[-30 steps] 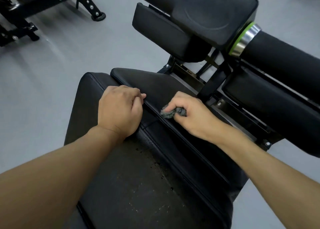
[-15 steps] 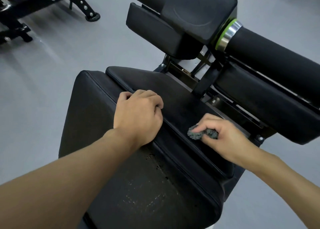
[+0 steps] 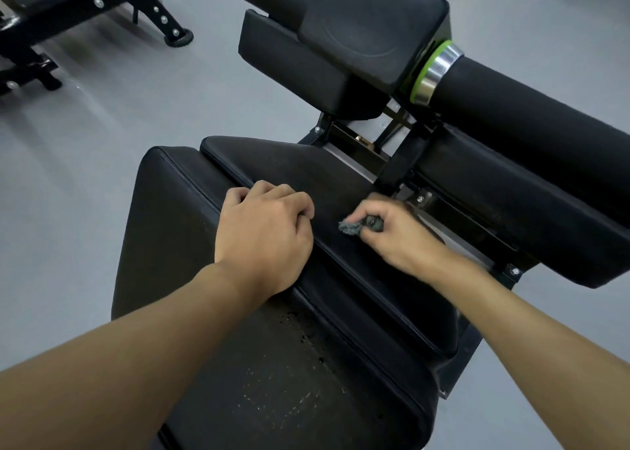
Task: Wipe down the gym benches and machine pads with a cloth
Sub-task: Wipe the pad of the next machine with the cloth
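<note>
A black padded machine seat (image 3: 170, 231) fills the middle of the head view, with a raised upper section (image 3: 289, 163) and worn, speckled vinyl nearer me. My right hand (image 3: 399, 241) grips a small bunched grey cloth (image 3: 353, 227) and presses it on the raised section near its right side. My left hand (image 3: 266, 234) rests as a fist on the seam between the two pad sections, fingers curled under, holding nothing that I can see. About a hand's width separates the two hands.
A black foam roller with a green and chrome ring (image 3: 531, 118) crosses the upper right, beside a square black pad (image 3: 368, 26) and a long pad (image 3: 531, 217) on the metal frame. Another bench's black frame (image 3: 85, 6) stands top left on grey floor (image 3: 68, 163).
My right hand swept the cloth down the pad toward me, then back up and left. My left hand slid right along the seam at first and now stays put.
</note>
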